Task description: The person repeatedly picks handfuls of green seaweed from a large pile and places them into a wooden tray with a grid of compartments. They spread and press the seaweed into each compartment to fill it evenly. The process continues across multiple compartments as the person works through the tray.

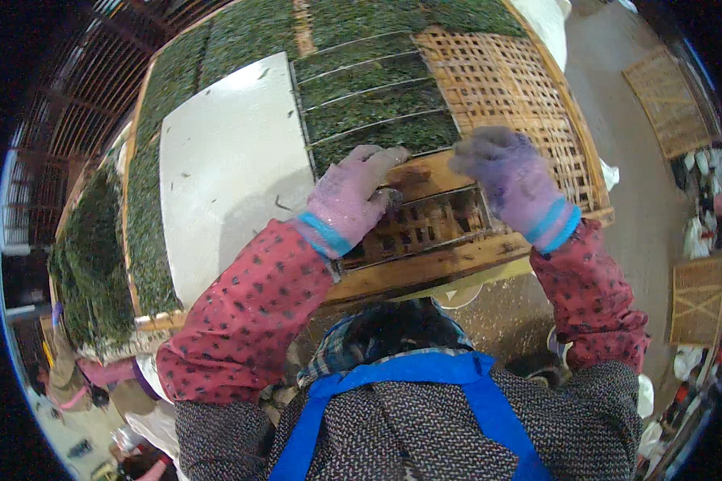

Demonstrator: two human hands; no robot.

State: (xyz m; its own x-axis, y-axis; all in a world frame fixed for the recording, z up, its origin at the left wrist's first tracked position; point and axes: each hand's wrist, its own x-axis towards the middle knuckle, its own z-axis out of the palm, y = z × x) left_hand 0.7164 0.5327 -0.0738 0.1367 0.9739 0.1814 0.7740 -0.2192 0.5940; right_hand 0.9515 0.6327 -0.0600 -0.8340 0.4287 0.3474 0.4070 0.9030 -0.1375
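My left hand [361,189], in a pink knit glove with a blue cuff, has curled fingers at the left of a wooden board [424,174] lying across a thin barred frame [373,123]. My right hand [502,174], in a similar glove stained purple, bends its fingers at the board's right end. Whether either hand grips the board or the frame's edge is hard to tell. Dark green leafy material [385,129] fills the frame's slots beyond the board; woven slats [421,222] show through the nearest slot. A white sheet [234,162] with scattered leaf bits lies left of the frame.
The large woven bamboo tray [487,72] has a wooden rim [577,138]. Another leaf-covered tray [96,252] is at the left. Woven panels [698,303] and white bags [695,237] are along the right side. Another person's arm [111,373] shows at lower left.
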